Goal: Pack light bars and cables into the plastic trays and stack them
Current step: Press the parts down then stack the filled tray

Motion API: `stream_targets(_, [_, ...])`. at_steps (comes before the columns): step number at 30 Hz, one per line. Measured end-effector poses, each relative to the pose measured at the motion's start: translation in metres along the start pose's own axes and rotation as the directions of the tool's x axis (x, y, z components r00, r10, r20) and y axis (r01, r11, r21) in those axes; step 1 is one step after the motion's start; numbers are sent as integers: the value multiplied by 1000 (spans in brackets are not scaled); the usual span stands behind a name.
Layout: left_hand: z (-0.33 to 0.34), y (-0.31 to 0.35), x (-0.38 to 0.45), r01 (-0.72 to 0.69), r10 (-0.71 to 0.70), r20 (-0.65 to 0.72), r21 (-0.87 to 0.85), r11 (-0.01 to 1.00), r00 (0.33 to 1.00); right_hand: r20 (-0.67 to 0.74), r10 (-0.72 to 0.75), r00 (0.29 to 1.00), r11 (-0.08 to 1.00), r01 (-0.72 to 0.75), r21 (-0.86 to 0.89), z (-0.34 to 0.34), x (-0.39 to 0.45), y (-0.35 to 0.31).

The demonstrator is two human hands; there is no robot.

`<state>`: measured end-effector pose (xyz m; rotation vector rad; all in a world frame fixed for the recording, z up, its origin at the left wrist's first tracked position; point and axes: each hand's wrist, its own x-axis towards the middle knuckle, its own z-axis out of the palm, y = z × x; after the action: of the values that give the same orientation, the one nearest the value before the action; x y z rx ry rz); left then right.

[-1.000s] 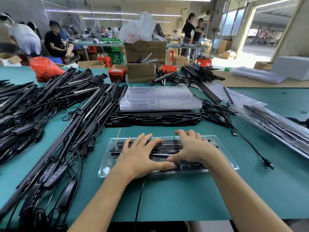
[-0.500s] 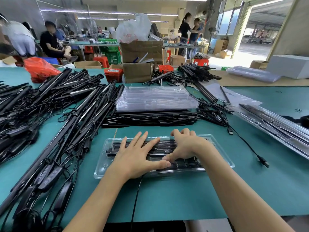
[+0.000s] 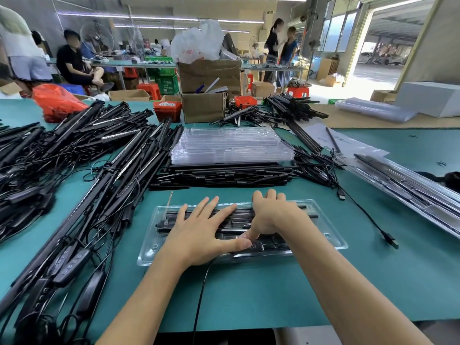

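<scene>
Pressing down on a clear tray [image 3: 331, 241] at the near middle of the green table [image 3: 249, 295], the person has both hands on its load. Tray holds black light bars [image 3: 296, 212] lying left to right, with a cable controller [image 3: 257, 246] along its near edge. One thin cable [image 3: 200, 295] trails out over the near rim toward the table edge.

Handling, as judged: tray looks thin, moulded, light and flexible; likely to bow if lifted by one end once loaded. Best taken at both short ends, or by the flat rim. Plastic glossy, probably slick. Bars appear stiff and slim; the cable is limp and springy, apt to pop out of its slot unless tucked first.

Left hand [image 3: 199, 236]: palm down, fingers straight and spread across the bars, thumb pointing right along the near row. It grips nothing, only presses flat.

Right hand [image 3: 270, 216]: knuckles up, fingers curled downward at the far side of the tray, thumb pushing into the near row beside the left thumb. Whether the curled fingers pinch a bar cannot be told; their tips are hidden.

Farther off: a stack of empty trays [image 3: 231, 145] sits on a bed of bars. Loose bars [image 3: 87, 175] with tangled leads heap at left. Packed trays [image 3: 408, 185] lie at right.
</scene>
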<state>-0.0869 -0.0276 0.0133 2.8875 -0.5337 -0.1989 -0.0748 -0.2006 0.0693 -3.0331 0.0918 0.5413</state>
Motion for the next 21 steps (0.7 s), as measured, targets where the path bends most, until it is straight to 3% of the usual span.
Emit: stream_targets(21, [2,0,-2,-16,16,15,-16,1000,1000,41,-32,999,993,36,-112,4,11,-1])
